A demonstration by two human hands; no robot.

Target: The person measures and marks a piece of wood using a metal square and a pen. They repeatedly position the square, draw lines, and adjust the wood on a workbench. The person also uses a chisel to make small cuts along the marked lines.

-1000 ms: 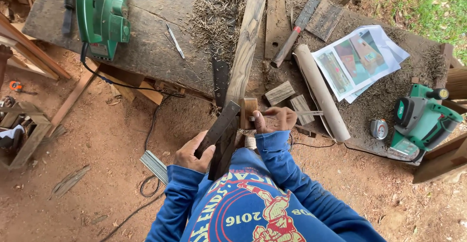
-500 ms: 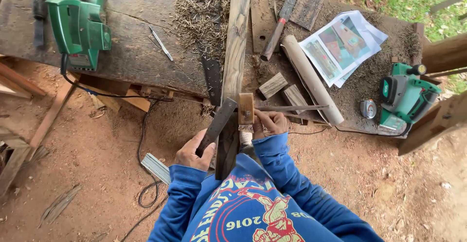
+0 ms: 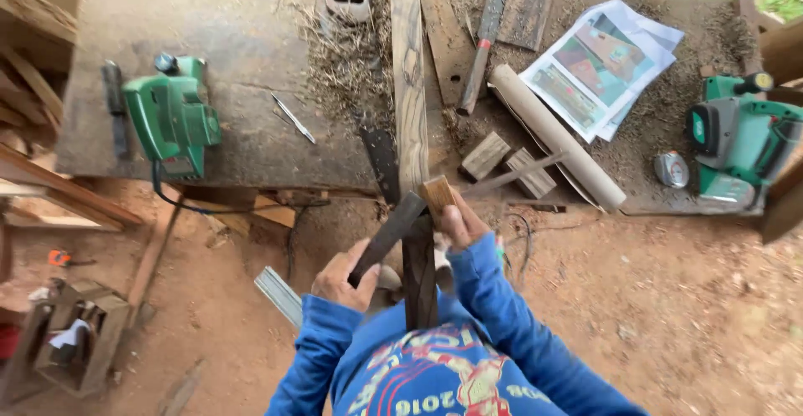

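Note:
A long narrow wooden plank [image 3: 407, 73] runs from the workbench [image 3: 234, 56] toward my body. My left hand [image 3: 343, 278] grips a dark flat bar [image 3: 389, 234] that leans diagonally against the plank's near end. My right hand [image 3: 460, 224] is closed on a small light wooden block [image 3: 437, 192], pressed to the plank's right side just above the bar's tip. Both blue sleeves meet under the plank. What lies between bar and block is hidden by the plank.
On the bench are a green power tool [image 3: 171, 119] at left, another [image 3: 740, 144] at right, a handsaw [image 3: 381, 157], a chisel [image 3: 477, 65], a cardboard tube [image 3: 556, 136], printed sheets [image 3: 598, 65], a tape measure [image 3: 672, 169] and small wood offcuts [image 3: 485, 155]. A wooden crate [image 3: 75, 345] stands on the dirt.
The view has swung so the bench sits more squarely ahead. Both hands keep their holds at the plank's near end; the dark bar stays tilted the same way.

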